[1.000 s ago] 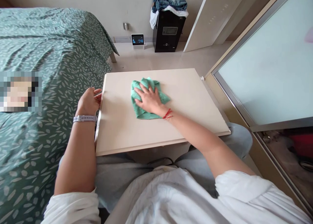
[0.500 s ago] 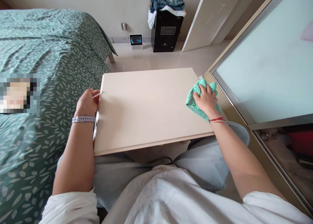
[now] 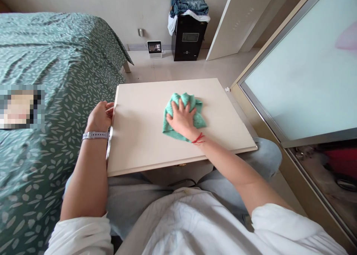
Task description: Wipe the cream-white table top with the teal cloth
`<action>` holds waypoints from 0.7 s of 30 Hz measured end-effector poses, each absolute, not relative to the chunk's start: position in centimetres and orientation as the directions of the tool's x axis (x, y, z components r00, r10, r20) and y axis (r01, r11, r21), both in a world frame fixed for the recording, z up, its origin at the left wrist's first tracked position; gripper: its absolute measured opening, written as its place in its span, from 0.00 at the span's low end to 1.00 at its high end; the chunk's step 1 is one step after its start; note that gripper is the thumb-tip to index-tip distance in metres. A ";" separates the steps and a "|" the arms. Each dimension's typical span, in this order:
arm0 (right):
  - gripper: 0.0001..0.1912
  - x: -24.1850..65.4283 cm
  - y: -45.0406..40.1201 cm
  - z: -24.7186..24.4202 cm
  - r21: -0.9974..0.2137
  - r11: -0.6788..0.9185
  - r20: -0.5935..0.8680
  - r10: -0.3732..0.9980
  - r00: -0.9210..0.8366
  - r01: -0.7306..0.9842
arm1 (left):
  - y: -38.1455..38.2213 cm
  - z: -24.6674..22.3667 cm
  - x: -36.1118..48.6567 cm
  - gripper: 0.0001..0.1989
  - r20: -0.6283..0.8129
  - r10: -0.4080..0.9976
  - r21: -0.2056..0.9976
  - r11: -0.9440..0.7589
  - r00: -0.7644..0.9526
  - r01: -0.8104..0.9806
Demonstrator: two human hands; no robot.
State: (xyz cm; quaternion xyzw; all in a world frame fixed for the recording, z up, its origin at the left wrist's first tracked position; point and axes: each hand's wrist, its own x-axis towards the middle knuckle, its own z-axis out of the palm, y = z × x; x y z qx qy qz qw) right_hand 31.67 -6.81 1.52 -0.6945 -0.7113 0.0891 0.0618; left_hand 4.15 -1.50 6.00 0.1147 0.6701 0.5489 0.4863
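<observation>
A cream rectangular tabletop (image 3: 145, 136) lies level in front of me, above my knees. My right hand (image 3: 182, 115) presses a crumpled green cloth (image 3: 170, 128) onto the middle of its surface, fingers spread over the fabric. At the tabletop's left edge, beside a shiny metal strip (image 3: 109, 145), my left hand (image 3: 99, 115) holds on with curled fingers. Some of those fingertips are hidden behind the edge.
A bed with a green leaf-patterned cover (image 3: 69, 61) runs along the left. Ahead stand a black cabinet (image 3: 186, 45) topped with folded jeans (image 3: 189, 5) and a small screen (image 3: 154, 48) on the floor. A sliding glass door (image 3: 304, 76) is at the right.
My right hand has slid the green cloth from the tabletop's right edge leftward to its middle. My left hand has stayed at the left edge.
</observation>
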 end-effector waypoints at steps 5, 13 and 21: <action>0.43 22.7 -8.6 2.4 -0.299 0.286 -0.063 0.946 -0.318 0.910 | -2.4 7.8 4.7 0.17 -0.551 0.650 0.835 0.436 -0.523 -0.337; 0.41 17.4 -11.9 2.5 -0.238 0.660 -0.005 0.733 -0.681 0.712 | -2.6 8.5 4.0 0.16 -0.573 0.653 0.819 0.478 -0.495 -0.318; 0.40 24.7 -8.5 2.6 -0.285 0.624 -0.067 0.744 -0.664 0.728 | -2.3 7.5 3.9 0.18 -0.538 0.664 0.842 0.443 -0.518 -0.306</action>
